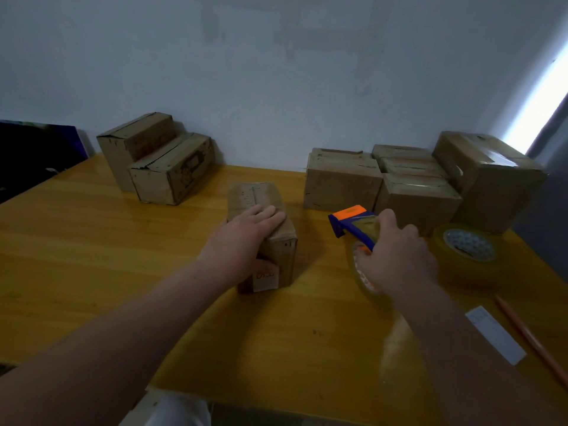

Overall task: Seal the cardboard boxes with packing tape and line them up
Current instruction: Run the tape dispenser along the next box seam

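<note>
Left hand [242,244] flat-fingered on the box [255,195], right hand [399,262] curled round the tape dispenser [347,219]. Next I'd start taping beyond my left fingertips.

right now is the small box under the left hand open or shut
Shut: the small cardboard box has its top flaps flat under the left hand. Whether tape seals them, cannot tell.

No writing can be read. The white label [266,279] on the near end of the centre box [258,195] carries reddish handwriting, too blurred to make out; the white slip [495,335] at lower right shows only faint marks.
</note>
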A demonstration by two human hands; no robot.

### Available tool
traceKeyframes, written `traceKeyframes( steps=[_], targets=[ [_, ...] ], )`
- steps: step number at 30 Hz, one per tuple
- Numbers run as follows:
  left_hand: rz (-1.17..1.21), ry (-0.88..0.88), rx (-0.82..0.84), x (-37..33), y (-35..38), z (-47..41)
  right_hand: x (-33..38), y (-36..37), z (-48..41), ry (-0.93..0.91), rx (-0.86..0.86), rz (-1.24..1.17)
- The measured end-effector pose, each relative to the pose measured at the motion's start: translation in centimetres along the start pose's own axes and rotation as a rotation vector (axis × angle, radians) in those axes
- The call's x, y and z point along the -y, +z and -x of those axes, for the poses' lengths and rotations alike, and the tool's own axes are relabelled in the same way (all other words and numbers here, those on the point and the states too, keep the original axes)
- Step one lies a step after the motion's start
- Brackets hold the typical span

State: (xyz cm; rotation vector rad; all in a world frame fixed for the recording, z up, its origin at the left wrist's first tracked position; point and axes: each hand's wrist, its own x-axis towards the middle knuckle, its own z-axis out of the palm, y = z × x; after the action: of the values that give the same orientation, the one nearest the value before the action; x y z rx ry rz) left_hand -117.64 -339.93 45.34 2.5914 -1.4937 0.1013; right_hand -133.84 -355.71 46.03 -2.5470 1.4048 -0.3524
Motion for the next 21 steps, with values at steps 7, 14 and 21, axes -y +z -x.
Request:
traceKeyframes(
  steps=[7, 14, 21],
  targets=[
    [0.252, 0.158, 0.019, 0.7, -0.9, 0.8, -1.1, 0.2, 0.0, 0.003, -0.052, -0.146],
    [0.163, 0.138, 0.027, 0.8, 0.1, 1.0, -2.3, 0.6, -0.2, 0.039, -0.022, -0.261],
    [0.114, 0.128, 0.072, 0.9, -0.6, 1.1, -3.8, -0.4, 0.1, -0.123, -0.129, -0.59]
  ],
)
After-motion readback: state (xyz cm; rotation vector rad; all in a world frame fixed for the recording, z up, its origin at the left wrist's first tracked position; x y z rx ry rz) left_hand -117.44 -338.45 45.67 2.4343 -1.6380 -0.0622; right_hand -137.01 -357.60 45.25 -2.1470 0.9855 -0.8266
